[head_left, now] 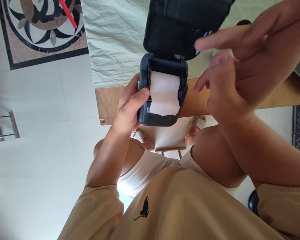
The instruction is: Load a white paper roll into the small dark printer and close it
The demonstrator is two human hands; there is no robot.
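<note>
My left hand (pixel 132 103) is wrapped around the left side of a dark portable label printer (pixel 160 120), with the thumb on its edge. The printer's lid (pixel 177 30) is swung up. A white paper roll (pixel 165 90) lies inside, its torn end over the front edge. To the right is my right hand (pixel 226 86), apart from the printer, thumb raised and fingers loosely spread. Behind it, another person's hand (pixel 252 53) reaches in from the upper right, a fingertip at the lid's corner. A pale object (pixel 215 52) shows partly behind my thumb; its kind is unclear.
A wooden table (pixel 110 103) with a wrinkled pale green cloth (pixel 112 50) lies beyond the printer. Below it are my sandalled feet and a wooden stool (pixel 171 149). A patterned floor inlay (pixel 50 40) and a metal-barred rack (pixel 5 126) are on the left.
</note>
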